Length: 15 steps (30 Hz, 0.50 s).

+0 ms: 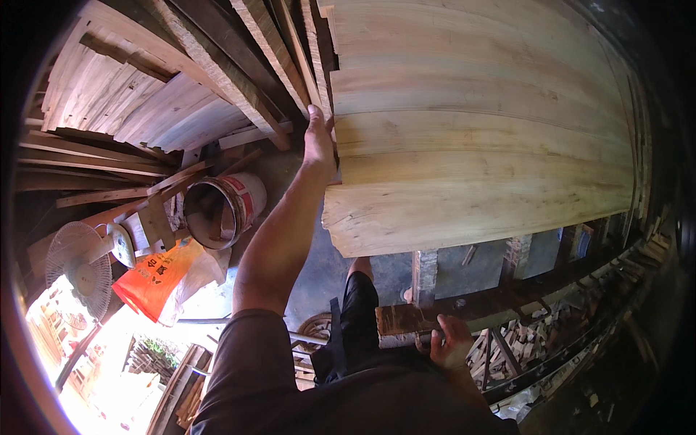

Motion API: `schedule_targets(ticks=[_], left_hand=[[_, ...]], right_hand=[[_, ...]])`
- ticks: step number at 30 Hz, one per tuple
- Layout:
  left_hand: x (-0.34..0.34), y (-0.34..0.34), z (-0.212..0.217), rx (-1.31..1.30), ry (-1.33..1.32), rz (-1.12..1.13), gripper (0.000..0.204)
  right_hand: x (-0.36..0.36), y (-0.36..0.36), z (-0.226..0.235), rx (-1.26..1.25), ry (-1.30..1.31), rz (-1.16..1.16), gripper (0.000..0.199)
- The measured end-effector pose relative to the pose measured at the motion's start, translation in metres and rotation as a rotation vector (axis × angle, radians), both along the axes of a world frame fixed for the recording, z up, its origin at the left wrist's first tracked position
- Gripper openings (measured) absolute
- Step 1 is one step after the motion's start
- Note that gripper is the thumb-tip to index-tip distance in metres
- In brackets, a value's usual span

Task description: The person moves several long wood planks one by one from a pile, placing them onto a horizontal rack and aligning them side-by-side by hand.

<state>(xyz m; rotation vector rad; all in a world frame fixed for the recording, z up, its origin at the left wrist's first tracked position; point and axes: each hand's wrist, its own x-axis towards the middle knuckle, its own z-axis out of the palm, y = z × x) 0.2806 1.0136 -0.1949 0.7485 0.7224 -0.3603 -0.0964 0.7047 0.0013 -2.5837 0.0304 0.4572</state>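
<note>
A wide pale wooden panel (478, 138), made of several boards side by side, spans the upper middle and right. My left arm reaches forward, and my left hand (319, 141) is at the panel's left edge with the thumb pointing away from me. Its other fingers are mostly hidden, so their grip does not show. Low on the right, my right hand (451, 344) is closed, fingers curled beside the end of a thick, dark-topped timber beam (399, 319). Whatever it holds is too dark to make out.
Rough planks (239, 65) lean at the upper left beside another board panel (174, 109). An open bucket (243, 199), an orange-and-white bag (156, 279) and a white fan (78, 264) stand left. Wood offcuts (500, 359) are heaped beyond the beam at lower right.
</note>
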Motion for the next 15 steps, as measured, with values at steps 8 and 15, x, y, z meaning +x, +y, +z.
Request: schedule_targets(ticks=[8,15], left_hand=[[0.078,0.069,0.010,0.332,0.025,0.340,0.057],[0.099,-0.003,-0.003,0.193,-0.161,-0.044,0.091]], right_hand=[[-0.009,-0.005,-0.009,-0.005,-0.013,-0.012,0.038],[0.001,0.000,-0.003,-0.013,0.042,-0.024,0.037]])
